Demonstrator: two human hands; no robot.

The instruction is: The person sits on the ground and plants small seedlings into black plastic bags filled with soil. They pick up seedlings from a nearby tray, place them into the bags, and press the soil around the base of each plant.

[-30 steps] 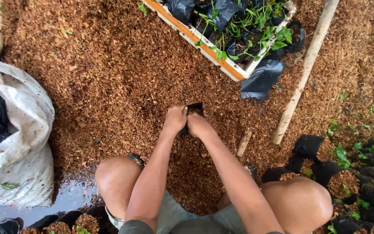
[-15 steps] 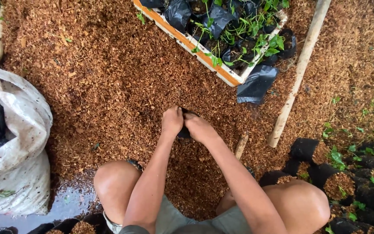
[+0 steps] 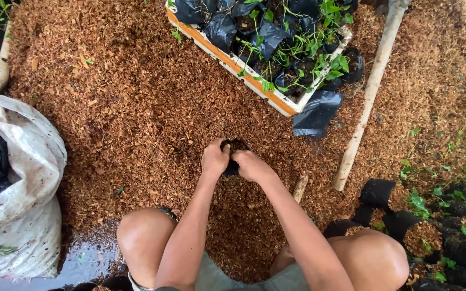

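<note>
1. Both hands are on the small black plastic grow bag (image 3: 233, 156), which sits out in front of the person on the brown shredded coconut husk (image 3: 136, 108) covering the ground, its round mouth open and showing husk inside.
2. The left hand (image 3: 215, 158) clamps the bag's left side, fingers curled over the rim.
3. The right hand (image 3: 251, 165) grips the right side, fingers folded in against the plastic, so the bag is pinched between the 2 hands.
4. Just beside the right forearm, a short brown wooden stick (image 3: 300, 186) lies in the husk.
5. Further right, a long pale wooden pole (image 3: 366, 102) runs diagonally up across the ground.
6. Beyond the hands, a white rectangular foam tray with an orange edge (image 3: 254, 86) holds black bags of green seedlings, and a flat empty black plastic bag (image 3: 317, 113) lies against its near corner.
7. At the lower right, a cluster of filled black grow bags (image 3: 422, 229) stands beside the person's knee, some with small green shoots.
8. On the far left, a large dirty white woven sack with a black liner (image 3: 22, 188) sits well apart from the hands.
</note>
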